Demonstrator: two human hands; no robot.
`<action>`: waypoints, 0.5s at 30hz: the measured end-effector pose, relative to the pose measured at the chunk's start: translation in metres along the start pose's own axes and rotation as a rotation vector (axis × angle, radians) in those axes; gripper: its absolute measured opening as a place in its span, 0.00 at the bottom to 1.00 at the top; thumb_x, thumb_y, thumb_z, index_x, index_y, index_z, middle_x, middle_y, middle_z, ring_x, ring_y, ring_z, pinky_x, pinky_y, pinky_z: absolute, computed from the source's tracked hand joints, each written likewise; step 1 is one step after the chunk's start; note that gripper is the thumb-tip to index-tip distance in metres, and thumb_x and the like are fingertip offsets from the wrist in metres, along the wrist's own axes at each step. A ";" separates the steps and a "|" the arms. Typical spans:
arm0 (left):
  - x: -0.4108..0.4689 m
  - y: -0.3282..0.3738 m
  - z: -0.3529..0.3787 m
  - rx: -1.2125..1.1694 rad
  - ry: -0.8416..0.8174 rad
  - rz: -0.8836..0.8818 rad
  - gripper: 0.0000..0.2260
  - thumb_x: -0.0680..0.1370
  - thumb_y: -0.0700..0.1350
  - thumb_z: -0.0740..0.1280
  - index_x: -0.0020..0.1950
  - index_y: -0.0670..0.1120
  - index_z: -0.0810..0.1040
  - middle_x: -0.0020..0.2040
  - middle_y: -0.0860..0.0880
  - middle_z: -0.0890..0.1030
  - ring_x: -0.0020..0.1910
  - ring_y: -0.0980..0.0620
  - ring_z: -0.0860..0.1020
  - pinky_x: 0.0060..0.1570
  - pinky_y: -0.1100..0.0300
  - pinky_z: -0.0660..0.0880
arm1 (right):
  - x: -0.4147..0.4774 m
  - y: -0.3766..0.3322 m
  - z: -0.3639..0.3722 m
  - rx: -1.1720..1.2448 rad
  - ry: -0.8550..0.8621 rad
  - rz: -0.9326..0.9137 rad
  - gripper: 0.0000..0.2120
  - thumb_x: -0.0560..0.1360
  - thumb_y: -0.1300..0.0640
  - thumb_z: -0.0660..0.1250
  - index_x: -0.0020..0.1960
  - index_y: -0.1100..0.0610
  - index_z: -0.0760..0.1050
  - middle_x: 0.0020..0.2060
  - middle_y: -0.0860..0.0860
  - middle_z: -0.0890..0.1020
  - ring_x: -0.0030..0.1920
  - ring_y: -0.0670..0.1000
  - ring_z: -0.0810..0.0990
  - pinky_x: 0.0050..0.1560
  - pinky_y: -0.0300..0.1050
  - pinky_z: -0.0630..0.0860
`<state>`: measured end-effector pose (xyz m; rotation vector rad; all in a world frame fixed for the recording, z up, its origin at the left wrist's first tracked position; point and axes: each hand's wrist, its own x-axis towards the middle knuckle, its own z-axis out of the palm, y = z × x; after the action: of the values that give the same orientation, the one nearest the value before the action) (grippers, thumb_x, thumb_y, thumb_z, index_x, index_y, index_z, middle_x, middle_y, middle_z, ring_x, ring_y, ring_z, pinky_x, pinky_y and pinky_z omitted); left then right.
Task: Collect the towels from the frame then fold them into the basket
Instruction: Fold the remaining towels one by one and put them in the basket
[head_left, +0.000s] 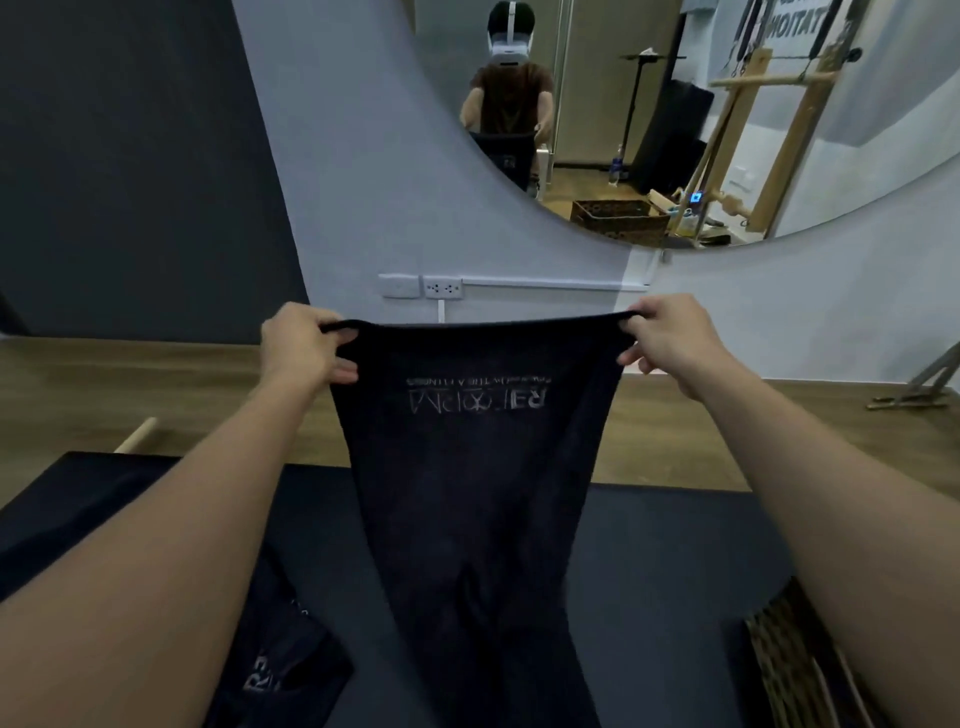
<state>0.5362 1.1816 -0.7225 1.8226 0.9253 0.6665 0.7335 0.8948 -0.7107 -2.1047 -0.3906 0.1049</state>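
you've got the dark towel (472, 467) up in front of you, stretched by its top edge between both hands. your left hand (306, 345) pinches the left corner, fingers curled round the hem. your right hand (670, 340) pinches the right corner the same way, fingers bunched, not spread. the towel hangs straight down, its printed lettering upside down to you, and it runs out past the bottom of the view, so i can't tell whether it touches the dark mat (649, 561) below. this reads as the start of the folding step: the towel is off the frame and opened out, and i see no fold in it yet. a second towel (280, 654) lies rumpled on the mat at lower left, apart from the one you hold. the woven basket (779, 670) sits at the mat's right edge, just under your right forearm, and what's inside is hidden. the next move, i'd say, calls for bringing the two corners together, or laying the cloth flat on the mat to halve it. keep the corners matched and the hem taut, or the hanging part may twist.
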 end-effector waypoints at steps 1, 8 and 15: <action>0.008 0.006 0.006 -0.075 0.042 0.036 0.11 0.79 0.30 0.63 0.59 0.37 0.80 0.53 0.41 0.81 0.41 0.44 0.83 0.33 0.56 0.82 | 0.011 -0.007 -0.003 0.025 0.037 -0.016 0.07 0.80 0.65 0.62 0.52 0.60 0.78 0.39 0.56 0.81 0.27 0.49 0.82 0.21 0.37 0.70; 0.034 0.102 0.002 -0.385 0.244 0.277 0.12 0.73 0.32 0.72 0.36 0.49 0.79 0.40 0.50 0.81 0.41 0.53 0.84 0.40 0.60 0.82 | 0.035 -0.084 -0.050 0.435 0.262 -0.194 0.07 0.81 0.62 0.62 0.49 0.54 0.77 0.44 0.52 0.82 0.39 0.46 0.82 0.37 0.37 0.80; -0.021 0.118 -0.029 -0.402 0.263 0.444 0.08 0.75 0.43 0.71 0.38 0.53 0.80 0.37 0.51 0.82 0.33 0.55 0.79 0.35 0.63 0.77 | -0.026 -0.085 -0.075 0.519 0.365 -0.313 0.06 0.79 0.57 0.65 0.44 0.51 0.78 0.37 0.48 0.81 0.32 0.44 0.78 0.36 0.40 0.77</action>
<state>0.5379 1.1485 -0.6039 1.6023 0.4939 1.2952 0.7064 0.8675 -0.6011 -1.4908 -0.4135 -0.3258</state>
